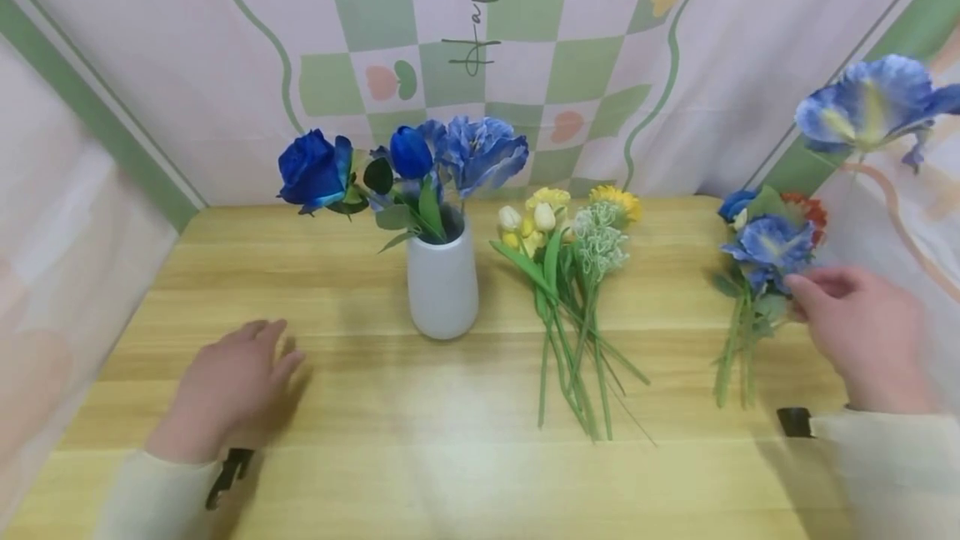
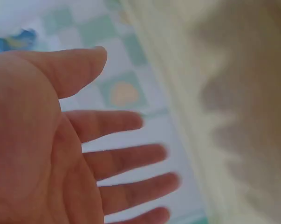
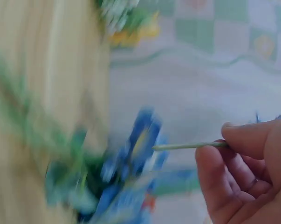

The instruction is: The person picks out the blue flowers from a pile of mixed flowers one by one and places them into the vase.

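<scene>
At the right of the head view, my right hand (image 1: 870, 332) pinches the stem of a blue flower (image 1: 870, 111), whose ruffled bloom stands above the hand. The thin green stem (image 3: 184, 146) shows between thumb and fingers in the right wrist view. Just beyond that hand lies a bunch of blue and red flowers (image 1: 772, 244) on the table. Over the left part of the table, my left hand (image 1: 228, 377) holds nothing, its fingers extended and spread in the left wrist view. A white vase (image 1: 442, 290) holds several blue flowers, among them a rose (image 1: 315, 169) leaning left.
Right of the vase, yellow and white flowers (image 1: 543, 227) and a pale green sprig (image 1: 600, 240) lie on the wooden table (image 1: 360, 457), stems toward me. A checked green and white cloth (image 1: 517, 7) hangs behind the table's back edge.
</scene>
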`<state>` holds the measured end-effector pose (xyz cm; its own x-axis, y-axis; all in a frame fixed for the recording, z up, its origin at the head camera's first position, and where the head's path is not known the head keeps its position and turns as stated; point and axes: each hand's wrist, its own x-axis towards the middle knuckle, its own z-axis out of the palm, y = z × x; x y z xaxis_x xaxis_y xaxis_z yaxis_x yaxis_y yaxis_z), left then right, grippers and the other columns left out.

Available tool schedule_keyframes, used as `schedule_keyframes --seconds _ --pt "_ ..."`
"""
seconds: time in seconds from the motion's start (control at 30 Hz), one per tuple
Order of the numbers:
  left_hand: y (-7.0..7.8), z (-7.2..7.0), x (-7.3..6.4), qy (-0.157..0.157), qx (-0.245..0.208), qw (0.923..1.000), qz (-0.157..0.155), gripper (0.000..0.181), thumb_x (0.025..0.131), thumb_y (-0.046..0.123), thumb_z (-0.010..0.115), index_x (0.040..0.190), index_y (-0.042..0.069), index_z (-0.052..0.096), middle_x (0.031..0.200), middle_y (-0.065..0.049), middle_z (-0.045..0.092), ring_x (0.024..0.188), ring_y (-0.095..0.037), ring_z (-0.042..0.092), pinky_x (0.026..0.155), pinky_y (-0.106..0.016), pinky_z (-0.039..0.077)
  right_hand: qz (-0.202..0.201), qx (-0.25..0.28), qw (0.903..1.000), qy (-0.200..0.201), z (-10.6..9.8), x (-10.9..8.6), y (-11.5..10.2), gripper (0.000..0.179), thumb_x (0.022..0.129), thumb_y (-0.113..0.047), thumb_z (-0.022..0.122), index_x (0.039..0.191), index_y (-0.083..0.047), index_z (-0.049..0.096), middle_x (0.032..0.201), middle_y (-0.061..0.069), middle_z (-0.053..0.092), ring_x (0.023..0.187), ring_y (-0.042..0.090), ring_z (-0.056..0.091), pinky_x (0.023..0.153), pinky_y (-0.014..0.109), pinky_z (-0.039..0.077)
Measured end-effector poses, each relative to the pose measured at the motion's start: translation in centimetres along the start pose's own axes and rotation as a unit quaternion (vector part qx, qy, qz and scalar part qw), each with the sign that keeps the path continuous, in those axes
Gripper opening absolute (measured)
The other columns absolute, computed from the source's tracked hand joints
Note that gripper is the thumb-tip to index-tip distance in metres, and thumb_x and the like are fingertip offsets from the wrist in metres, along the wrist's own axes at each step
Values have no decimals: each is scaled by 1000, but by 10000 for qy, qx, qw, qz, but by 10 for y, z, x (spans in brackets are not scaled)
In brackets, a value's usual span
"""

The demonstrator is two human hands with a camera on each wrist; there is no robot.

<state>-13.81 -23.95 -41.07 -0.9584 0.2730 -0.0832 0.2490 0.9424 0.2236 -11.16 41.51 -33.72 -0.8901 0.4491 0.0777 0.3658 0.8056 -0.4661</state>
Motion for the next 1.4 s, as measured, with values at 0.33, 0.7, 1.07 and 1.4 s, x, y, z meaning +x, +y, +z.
schedule_keyframes --seconds 0.33,0.7,1.07,1.4 --pt "68 -10 7 903 -939 9729 1911 32 97 27 66 121 7 69 116 -8 70 105 -26 67 91 -47 53 -1246 1108 9827 807 27 -38 -97 30 96 -37 68 106 -8 68 78 -8 69 59 -5 60 52 14 46" --pt "157 -26 17 2834 -2292 8678 3377 13 95 16 66 101 8 75 95 -1 74 79 -13 68 67 -26 57 -3937 1704 9015 565 74 -90 -187 8 88 -9 77 92 -6 71 76 -4 68 62 8 60 59 16 50" --pt "201 -54 28 3017 -3840 8383 2425 13 91 7 74 103 1 76 95 -5 74 82 -11 68 70 -25 57 -5126 2146 8311 216 102 -124 -237 5 89 -13 74 92 -10 71 74 -9 62 61 3 51 54 19 47" --pt "192 -62 26 3235 -4558 8066 1925 9 90 3 74 98 2 77 83 0 73 72 -11 66 65 -27 57 -5373 2112 8158 -347 114 -121 -241 7 88 -14 75 94 -11 73 81 -7 66 67 4 54 59 23 48"
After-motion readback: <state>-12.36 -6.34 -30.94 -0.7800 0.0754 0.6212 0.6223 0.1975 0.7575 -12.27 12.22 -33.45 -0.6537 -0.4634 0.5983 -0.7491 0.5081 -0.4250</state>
